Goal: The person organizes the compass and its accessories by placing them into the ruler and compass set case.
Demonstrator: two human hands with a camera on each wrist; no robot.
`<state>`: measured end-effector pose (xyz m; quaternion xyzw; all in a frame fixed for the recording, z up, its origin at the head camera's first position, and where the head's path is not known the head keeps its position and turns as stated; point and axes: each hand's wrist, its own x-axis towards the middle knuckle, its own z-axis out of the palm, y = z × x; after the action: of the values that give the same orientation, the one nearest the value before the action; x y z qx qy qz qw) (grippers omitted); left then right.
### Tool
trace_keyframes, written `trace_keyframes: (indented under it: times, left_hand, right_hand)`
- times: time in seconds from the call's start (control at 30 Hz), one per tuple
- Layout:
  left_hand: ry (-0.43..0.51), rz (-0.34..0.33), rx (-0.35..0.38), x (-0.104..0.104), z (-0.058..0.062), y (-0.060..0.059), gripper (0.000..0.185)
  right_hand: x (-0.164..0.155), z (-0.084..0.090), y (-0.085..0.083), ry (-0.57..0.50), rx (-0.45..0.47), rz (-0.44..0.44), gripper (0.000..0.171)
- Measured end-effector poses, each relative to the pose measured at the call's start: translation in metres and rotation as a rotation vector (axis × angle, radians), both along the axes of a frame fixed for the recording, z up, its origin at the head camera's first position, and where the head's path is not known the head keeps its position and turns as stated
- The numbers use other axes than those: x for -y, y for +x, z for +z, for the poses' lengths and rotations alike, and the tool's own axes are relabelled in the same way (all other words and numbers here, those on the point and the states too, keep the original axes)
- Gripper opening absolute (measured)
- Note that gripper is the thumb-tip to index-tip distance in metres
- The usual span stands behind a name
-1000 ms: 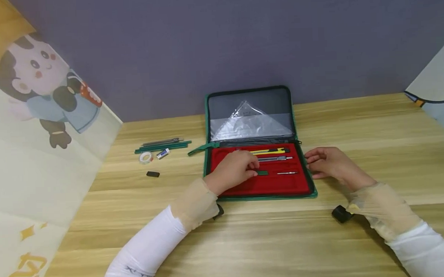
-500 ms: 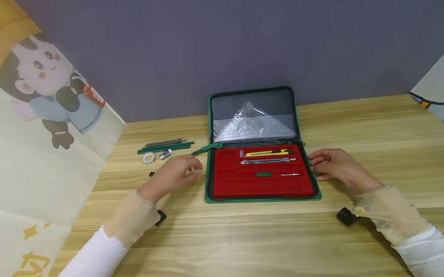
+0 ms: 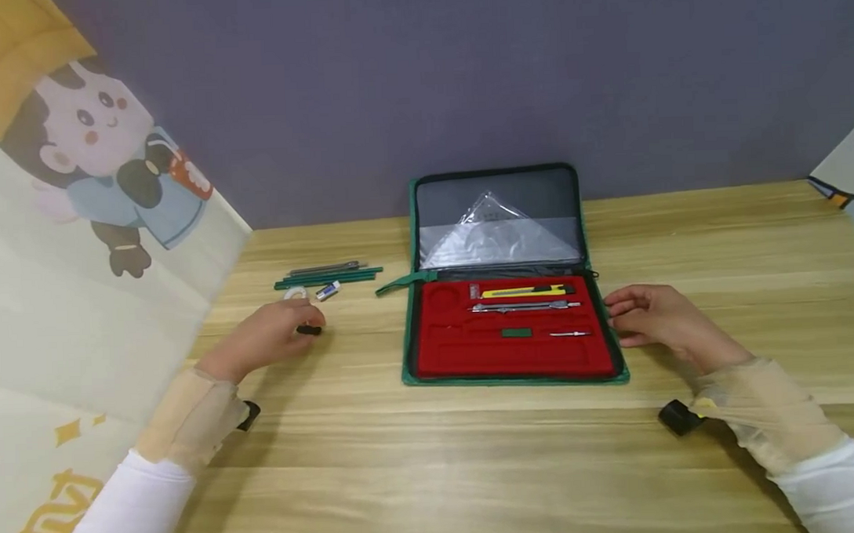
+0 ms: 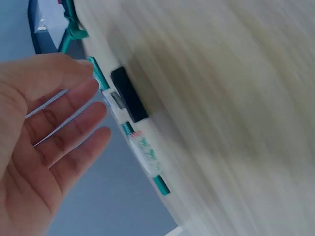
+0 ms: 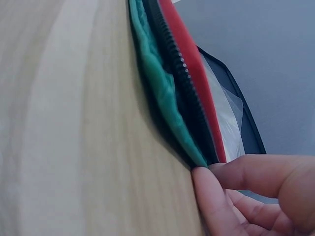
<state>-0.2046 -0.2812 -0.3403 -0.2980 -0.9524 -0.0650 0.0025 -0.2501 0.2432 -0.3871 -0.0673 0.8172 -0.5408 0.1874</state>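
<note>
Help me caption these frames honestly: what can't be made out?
Head: near edge of the white roll, hidden by the left hand.
Head: print on the eraser, too small to read.
Left wrist: the white roll's print, blurred.
Right wrist: part of the green case, cut off by the top edge.

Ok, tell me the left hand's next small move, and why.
Probably close the left hand on the black block: it lies on the table right by those fingers, which hold nothing, while the right hand pinches the open case at its edge.
</note>
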Motion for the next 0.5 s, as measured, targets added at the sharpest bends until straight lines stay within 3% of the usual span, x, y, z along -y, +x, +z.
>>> trace_keyframes:
  times: [0.23, 0.5]
  left_hand:
    - [0.002, 0.047, 0.027, 0.009, -0.006, -0.006, 0.019]
    - [-0.001, 0.006, -0.025, 0.014, -0.011, -0.014, 0.018]
  right_hand:
    - [0.0, -0.001, 0.001, 0.019, 0.006, 0.001, 0.048]
    - [0.001, 0.0, 0.0, 0.035, -0.002, -0.004, 0.048]
